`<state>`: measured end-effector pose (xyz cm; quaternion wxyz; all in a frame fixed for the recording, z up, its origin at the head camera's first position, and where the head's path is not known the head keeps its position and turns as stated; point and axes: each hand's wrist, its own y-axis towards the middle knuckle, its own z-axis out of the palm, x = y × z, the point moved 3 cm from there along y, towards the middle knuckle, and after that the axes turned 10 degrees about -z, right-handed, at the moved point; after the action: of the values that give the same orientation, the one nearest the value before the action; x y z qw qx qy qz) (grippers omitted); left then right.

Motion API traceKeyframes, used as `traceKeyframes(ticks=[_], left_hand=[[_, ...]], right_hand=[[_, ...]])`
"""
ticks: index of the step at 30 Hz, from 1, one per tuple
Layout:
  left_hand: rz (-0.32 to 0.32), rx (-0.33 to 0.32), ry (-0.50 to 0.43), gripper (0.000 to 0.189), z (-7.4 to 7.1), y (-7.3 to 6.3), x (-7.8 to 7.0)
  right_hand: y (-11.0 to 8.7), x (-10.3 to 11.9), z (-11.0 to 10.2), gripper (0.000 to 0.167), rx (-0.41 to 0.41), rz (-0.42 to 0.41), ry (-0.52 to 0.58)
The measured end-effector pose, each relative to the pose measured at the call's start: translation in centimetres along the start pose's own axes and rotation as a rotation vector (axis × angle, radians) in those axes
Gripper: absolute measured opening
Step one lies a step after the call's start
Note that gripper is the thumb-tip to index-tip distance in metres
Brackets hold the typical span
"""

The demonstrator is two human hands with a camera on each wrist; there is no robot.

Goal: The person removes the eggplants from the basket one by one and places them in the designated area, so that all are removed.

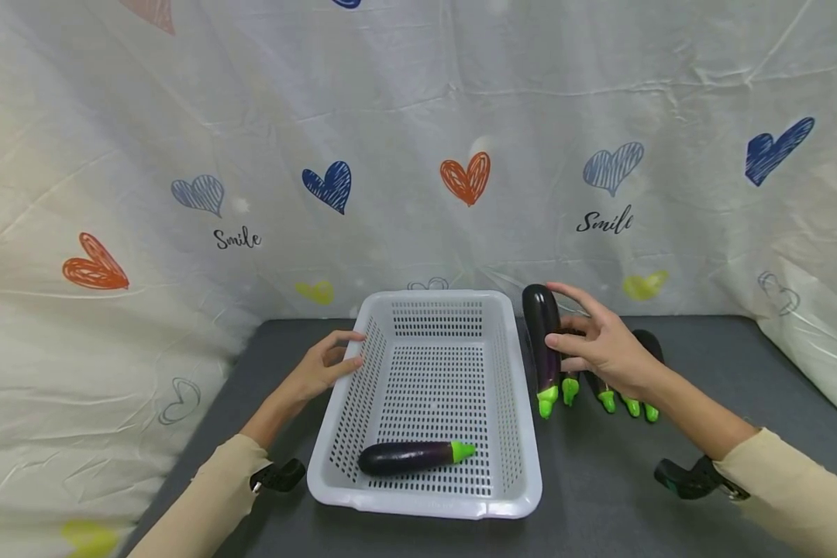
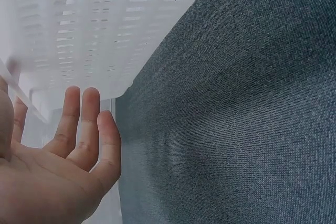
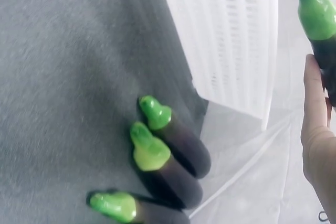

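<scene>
My right hand [image 1: 610,349] grips a dark purple eggplant [image 1: 542,333] with a bright green stem end, held nearly upright beside the basket's right rim. In the right wrist view its green end [image 3: 317,11] points up. My left hand [image 1: 324,368] rests its thumb and forefinger on the left rim of a pale perforated plastic basket [image 1: 529,434]. Its other fingers [image 2: 90,124] stay loosely extended outside the wall in the left wrist view. One eggplant [image 1: 408,458] lies crosswise at the basket's near end, its green end to the right.
Several more eggplants [image 3: 168,177] lie side by side on the dark grey table [image 1: 600,488], to the right of the basket and partly hidden by my right hand. Behind the table hangs a white sheet [image 1: 397,240] printed with hearts.
</scene>
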<state>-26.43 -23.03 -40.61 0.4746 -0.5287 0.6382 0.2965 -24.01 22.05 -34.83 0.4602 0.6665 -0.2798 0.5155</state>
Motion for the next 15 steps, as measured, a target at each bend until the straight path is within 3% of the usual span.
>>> traceKeyframes(ticks=[6,15], left_hand=[[0.004,0.006,0.002,0.050,0.0,0.0,0.0],[-0.007,0.002,-0.005,0.050,0.0,0.0,0.0]], right_hand=[[-0.7,0.4,-1.3,0.077,-0.005,-0.010,-0.111],[-1.7,0.4,-3.1,0.072,-0.026,-0.021,-0.192]])
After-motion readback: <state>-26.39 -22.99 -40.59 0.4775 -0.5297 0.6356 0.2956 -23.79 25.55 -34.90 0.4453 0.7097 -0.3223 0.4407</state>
